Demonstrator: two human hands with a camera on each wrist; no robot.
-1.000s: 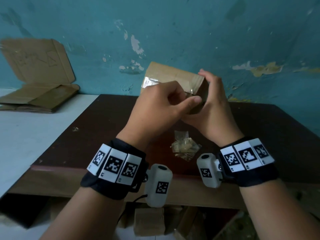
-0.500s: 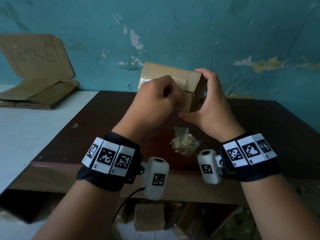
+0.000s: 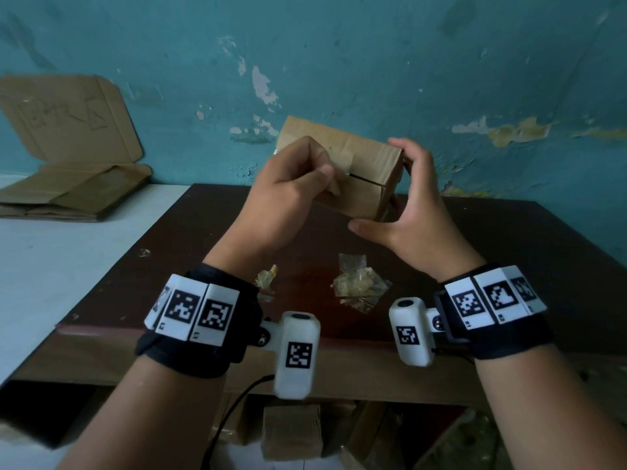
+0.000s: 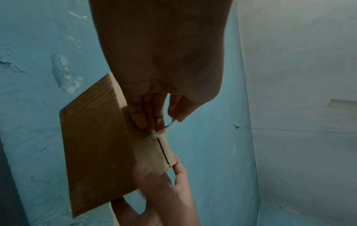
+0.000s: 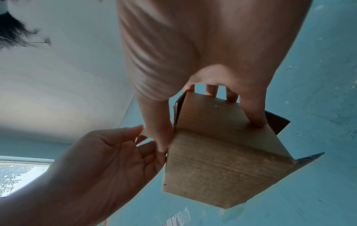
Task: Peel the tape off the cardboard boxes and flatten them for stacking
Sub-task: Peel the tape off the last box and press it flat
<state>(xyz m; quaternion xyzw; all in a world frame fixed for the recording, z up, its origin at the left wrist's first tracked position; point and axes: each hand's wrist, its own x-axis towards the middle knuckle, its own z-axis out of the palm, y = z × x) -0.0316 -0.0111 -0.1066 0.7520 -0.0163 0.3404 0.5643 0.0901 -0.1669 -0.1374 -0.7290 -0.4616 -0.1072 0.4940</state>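
Note:
A small brown cardboard box [image 3: 359,164] is held up above the dark table [image 3: 509,252], near the teal wall. My right hand [image 3: 390,188] grips its right end, thumb under the lower edge and fingers over the top; the right wrist view shows the same box [image 5: 222,160] with loose flaps at that end. My left hand [image 3: 330,179] pinches a strip of clear tape [image 3: 339,186] between thumb and fingers at the box's centre seam. In the left wrist view the tape [image 4: 170,124] lifts off the box [image 4: 96,145], and a dark slit of open seam runs beyond it.
Crumpled peeled tape scraps [image 3: 359,286] and a smaller scrap [image 3: 266,279] lie on the table below my hands. Flattened cardboard [image 3: 68,195] is stacked on the white surface [image 3: 51,266] at left, one sheet leaning on the wall. More boxes [image 3: 291,432] sit under the table.
My left hand has pulled the tape leftward off the box face, baring the seam. The right thumb has shifted down to the box's lower edge. The box has tilted slightly.

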